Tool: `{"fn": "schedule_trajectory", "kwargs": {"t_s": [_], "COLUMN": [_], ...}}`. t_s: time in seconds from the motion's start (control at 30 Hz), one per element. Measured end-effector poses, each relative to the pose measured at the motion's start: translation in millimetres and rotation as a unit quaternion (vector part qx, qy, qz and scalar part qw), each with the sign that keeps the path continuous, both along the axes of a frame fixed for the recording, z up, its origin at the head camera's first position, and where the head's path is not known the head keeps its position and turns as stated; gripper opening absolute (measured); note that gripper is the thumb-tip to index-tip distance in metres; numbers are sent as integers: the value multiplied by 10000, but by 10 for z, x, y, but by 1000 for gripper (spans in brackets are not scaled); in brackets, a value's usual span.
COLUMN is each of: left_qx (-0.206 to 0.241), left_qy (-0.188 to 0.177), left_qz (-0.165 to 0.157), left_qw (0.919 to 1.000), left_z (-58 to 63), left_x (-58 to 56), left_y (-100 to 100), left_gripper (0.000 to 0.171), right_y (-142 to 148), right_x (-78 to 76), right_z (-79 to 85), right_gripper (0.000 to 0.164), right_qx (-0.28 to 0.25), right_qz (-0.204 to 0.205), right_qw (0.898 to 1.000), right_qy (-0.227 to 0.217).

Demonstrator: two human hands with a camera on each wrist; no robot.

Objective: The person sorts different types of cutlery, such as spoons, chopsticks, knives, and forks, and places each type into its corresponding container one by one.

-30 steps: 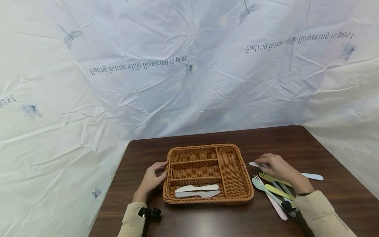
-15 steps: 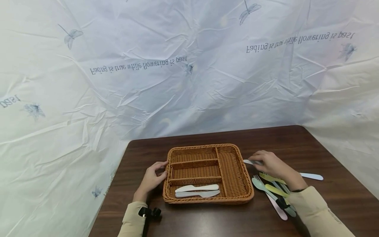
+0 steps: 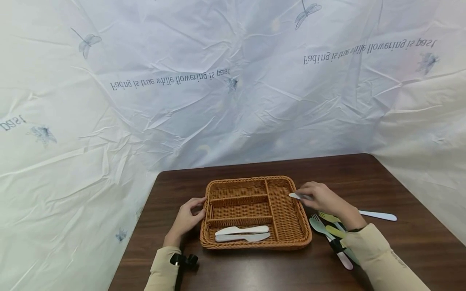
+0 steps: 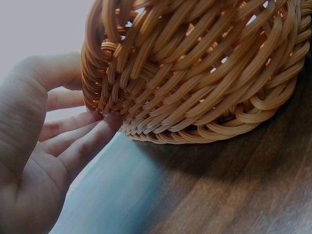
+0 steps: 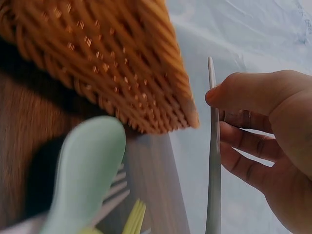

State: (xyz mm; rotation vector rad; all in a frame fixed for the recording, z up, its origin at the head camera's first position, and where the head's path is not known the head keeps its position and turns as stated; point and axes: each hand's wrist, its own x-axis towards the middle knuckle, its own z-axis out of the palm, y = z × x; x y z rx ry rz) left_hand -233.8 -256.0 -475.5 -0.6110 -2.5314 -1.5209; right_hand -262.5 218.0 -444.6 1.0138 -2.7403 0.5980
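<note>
A wicker basket (image 3: 287, 242) with several compartments sits on the table. My left hand (image 3: 187, 220) holds its left side, and in the left wrist view the fingers (image 4: 90, 141) meet the woven wall. My right hand (image 3: 322, 198) pinches a pale knife (image 3: 295, 196) at the basket's right rim, its tip overlapping the right compartment in the head view. In the right wrist view the knife (image 5: 213, 170) appears edge-on between thumb and fingers. One white knife (image 3: 255, 230) and one greyish knife (image 3: 233, 238) lie in the front left compartment.
Right of the basket lies a loose pile: a mint spoon (image 3: 317, 224), a yellow-green fork (image 3: 329, 217), a pink-handled fork (image 3: 344, 260) and other cutlery. A pale blue handle (image 3: 386, 216) pokes out beyond the right wrist. A printed white sheet (image 3: 233, 121) hangs behind the table (image 3: 255, 270).
My right hand has moved left with the knife, from above the cutlery pile to the basket's right rim. The left hand and the basket have stayed in place.
</note>
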Motion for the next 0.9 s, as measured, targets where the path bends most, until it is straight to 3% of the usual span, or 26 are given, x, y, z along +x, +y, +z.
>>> {"fn": "schedule_trajectory", "kwargs": {"t_s": [0.6, 0.9], "left_qx": [35, -14], "left_qy": [54, 154], "left_qz": [57, -70], "left_qw": [10000, 9999], "left_z": [-16, -16], "left_x": [-8, 1], "left_y": [2, 1], "left_gripper": [40, 40], "right_y": [-428, -552], "right_x": [-55, -24], "right_z": [89, 85], "right_gripper": [28, 26], "right_qx": [-8, -26], "right_qz": [209, 403], "right_qw": [9997, 9991], "right_qy": [-113, -105]}}
